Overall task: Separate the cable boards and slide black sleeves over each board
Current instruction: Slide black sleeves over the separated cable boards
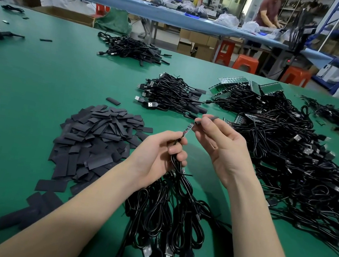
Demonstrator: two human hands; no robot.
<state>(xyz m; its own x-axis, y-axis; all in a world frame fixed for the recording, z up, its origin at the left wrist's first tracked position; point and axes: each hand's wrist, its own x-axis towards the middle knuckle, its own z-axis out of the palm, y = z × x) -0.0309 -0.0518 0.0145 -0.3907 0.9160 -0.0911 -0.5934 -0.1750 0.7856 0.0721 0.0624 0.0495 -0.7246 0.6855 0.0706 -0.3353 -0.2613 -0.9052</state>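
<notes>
Mid-desk, above the green desk (pixel 36 82): left hand (pixel 157 155) clamped on a cable bundle (pixel 172 208), one board (pixel 187 129) pointing up and rightward. Right hand (pixel 218 141) pinching a black sleeve (pixel 207 119), open mouth just beside the board tip (axes roughly in line). Spare sleeves (pixel 98 138) piled toward the left edge; sleeved cables (pixel 170 94) beyond.

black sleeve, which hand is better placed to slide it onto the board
Right. The right hand already pinches the black sleeve, its open end just off the board tip. The left hand grips the cable bundle, steadying that board.
</notes>
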